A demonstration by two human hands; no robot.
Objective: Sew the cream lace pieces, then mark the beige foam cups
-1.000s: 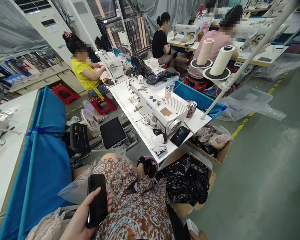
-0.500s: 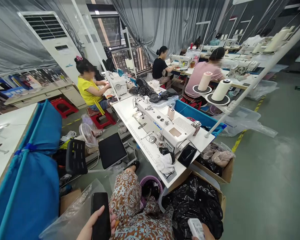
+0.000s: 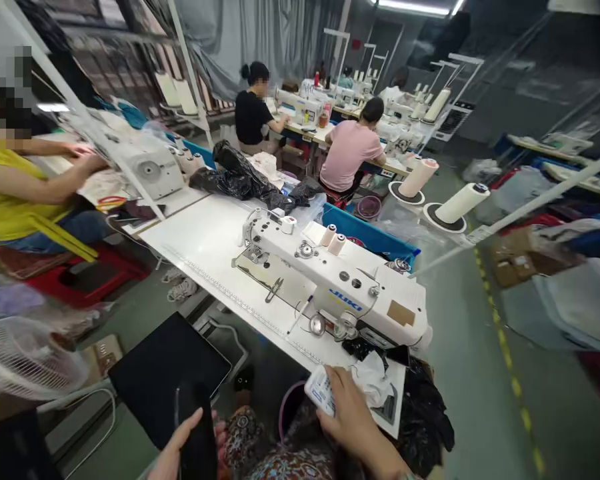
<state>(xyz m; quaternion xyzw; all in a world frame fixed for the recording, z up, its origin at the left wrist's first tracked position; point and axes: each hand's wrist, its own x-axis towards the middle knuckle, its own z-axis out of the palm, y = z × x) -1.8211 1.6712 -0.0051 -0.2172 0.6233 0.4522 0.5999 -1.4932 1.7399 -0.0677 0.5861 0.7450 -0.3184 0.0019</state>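
My left hand (image 3: 183, 443) holds a black phone (image 3: 198, 427) upright at the bottom of the view, thumb along one side and fingertips along the other. In my right hand (image 3: 347, 410) is a small white remote (image 3: 321, 391), held above the front edge of the white sewing table (image 3: 205, 247). A crumpled white cloth (image 3: 373, 379) lies just right of that hand. Behind it stands a white JUKI sewing machine (image 3: 330, 280). Thread snips (image 3: 274, 289) rest on the table near the needle area.
A black seat (image 3: 173, 373) and a white fan (image 3: 30, 360) are at the left. A purple basket (image 3: 285, 413) sits below the table edge, and black bags (image 3: 425, 413) are at the right. Other people sit at sewing machines beyond. Thread cones (image 3: 463, 203) stand on a rack.
The view has turned right and come nearer the table. My right hand, holding the remote, has risen from beside the black bag to the table's front edge. My left hand still holds the phone.
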